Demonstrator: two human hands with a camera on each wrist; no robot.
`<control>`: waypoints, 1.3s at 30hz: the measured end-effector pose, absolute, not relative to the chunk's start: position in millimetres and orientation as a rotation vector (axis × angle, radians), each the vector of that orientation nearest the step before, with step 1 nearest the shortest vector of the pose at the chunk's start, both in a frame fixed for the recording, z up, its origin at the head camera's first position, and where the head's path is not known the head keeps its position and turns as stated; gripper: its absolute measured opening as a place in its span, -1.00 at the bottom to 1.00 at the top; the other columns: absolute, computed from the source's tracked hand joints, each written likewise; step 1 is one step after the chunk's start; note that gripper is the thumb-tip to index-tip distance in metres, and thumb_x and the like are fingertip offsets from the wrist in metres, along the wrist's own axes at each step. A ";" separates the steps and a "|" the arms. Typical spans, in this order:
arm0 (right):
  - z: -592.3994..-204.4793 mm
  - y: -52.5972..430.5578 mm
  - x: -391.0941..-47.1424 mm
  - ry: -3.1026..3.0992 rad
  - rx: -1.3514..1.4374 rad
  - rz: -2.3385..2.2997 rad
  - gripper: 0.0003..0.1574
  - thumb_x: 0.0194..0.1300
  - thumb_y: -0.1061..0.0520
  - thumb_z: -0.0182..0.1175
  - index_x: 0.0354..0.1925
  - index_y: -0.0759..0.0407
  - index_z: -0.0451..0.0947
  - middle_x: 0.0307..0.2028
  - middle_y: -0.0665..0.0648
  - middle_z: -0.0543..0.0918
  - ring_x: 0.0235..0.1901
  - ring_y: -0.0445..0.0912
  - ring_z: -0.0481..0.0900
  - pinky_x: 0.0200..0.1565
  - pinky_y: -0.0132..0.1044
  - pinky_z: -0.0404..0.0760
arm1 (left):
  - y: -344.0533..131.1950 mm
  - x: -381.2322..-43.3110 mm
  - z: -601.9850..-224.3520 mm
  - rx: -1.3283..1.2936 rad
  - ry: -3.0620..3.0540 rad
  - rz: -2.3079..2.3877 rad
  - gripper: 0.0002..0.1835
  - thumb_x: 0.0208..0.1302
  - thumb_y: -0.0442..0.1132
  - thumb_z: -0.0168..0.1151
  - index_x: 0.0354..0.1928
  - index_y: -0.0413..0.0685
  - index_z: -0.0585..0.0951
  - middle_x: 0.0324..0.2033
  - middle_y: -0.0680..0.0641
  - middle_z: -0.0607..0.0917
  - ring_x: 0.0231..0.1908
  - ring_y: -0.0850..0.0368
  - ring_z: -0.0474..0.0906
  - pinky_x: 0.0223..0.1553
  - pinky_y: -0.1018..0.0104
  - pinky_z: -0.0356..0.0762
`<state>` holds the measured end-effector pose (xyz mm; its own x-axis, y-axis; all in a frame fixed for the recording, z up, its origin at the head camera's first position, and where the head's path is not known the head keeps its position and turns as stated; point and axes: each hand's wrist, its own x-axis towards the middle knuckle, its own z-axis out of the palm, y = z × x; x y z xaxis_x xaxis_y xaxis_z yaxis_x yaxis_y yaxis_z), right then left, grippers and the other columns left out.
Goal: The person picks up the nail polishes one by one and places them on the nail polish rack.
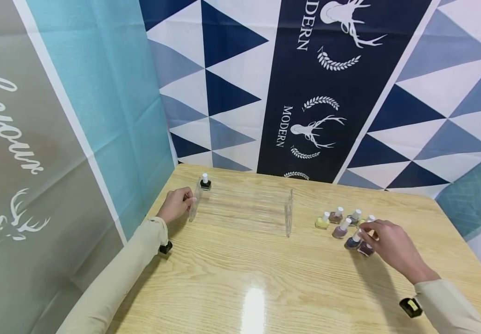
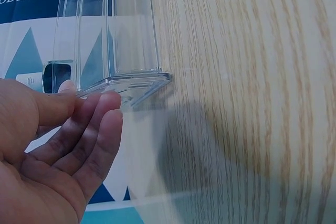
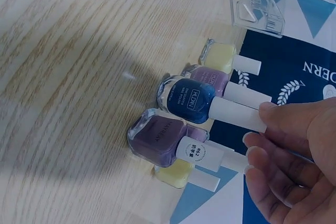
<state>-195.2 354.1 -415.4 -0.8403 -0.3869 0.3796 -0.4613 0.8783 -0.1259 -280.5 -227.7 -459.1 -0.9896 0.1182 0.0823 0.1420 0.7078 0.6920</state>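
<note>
A clear plastic tiered rack (image 1: 244, 211) stands left of centre on the table. My left hand (image 1: 177, 204) pinches the rack's left end panel between thumb and fingers; the left wrist view shows the panel's edge (image 2: 126, 81) at the fingertips. At the rack's back left corner sits a black nail polish bottle (image 1: 205, 184) with a white cap. To the right, my right hand (image 1: 392, 243) pinches the white cap of a blue nail polish bottle (image 3: 186, 99) by its top. Close beside it is a dark mauve bottle (image 3: 157, 137). Whether the blue bottle touches the table is unclear.
Several other nail polish bottles cluster near the right hand, among them a yellow one (image 1: 322, 221), a lilac one (image 1: 340, 230) and a brown one (image 1: 336, 215). Patterned cloth (image 1: 232, 93) hangs behind the wooden table (image 1: 207, 278) and along its left side.
</note>
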 end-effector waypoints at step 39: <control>-412.6 356.1 -192.5 -2.739 0.593 0.339 -0.91 0.24 0.25 0.46 -0.25 0.22 0.76 -0.46 -0.06 0.65 -0.52 -0.30 0.43 -0.52 -0.30 0.42 | -228.4 -282.7 -459.5 -0.155 -2.879 -1.212 -0.85 0.51 -0.31 0.22 -0.26 -0.24 0.64 -0.51 -0.09 0.65 -0.52 0.11 0.55 -0.46 0.24 0.52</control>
